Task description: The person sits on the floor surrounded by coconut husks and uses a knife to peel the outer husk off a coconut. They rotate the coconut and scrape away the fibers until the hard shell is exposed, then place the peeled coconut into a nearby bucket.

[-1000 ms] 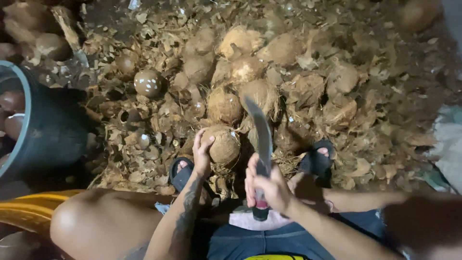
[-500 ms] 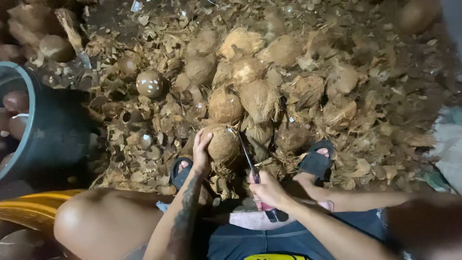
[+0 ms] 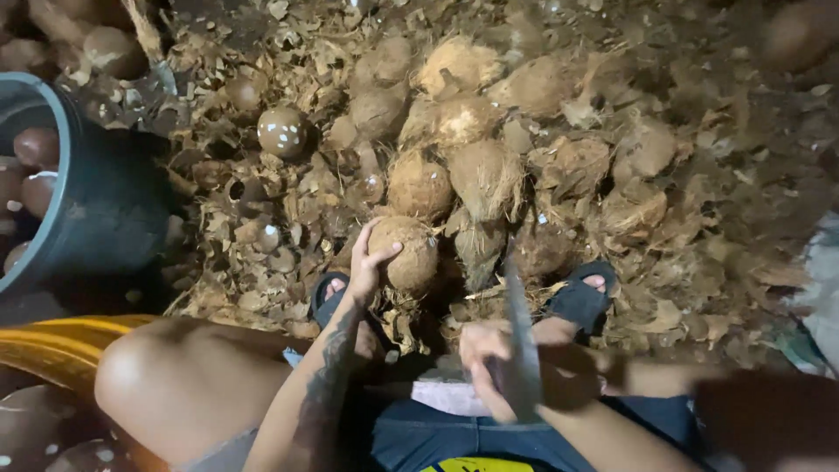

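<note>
My left hand (image 3: 371,258) grips the side of a brown husked coconut (image 3: 409,253) that rests on the husk-strewn ground between my feet. My right hand (image 3: 488,367) is closed on the handle of a long knife (image 3: 520,328), held near my lap with the blurred blade pointing up and away from me. The blade is lifted, apart from the coconut. Both feet wear dark sandals: one sandal (image 3: 328,297) by my left wrist, the other sandal (image 3: 581,301) to the right of the blade.
A heap of unpeeled coconuts (image 3: 454,131) lies just beyond the held one. A dark round tub (image 3: 83,201) with peeled nuts stands at the left. A speckled peeled nut (image 3: 282,131) lies among husk scraps. A yellow rim (image 3: 52,345) sits lower left.
The knife came down beside the coconut half a second ago and has since been drawn back and raised near my lap. My left hand stayed on the coconut.
</note>
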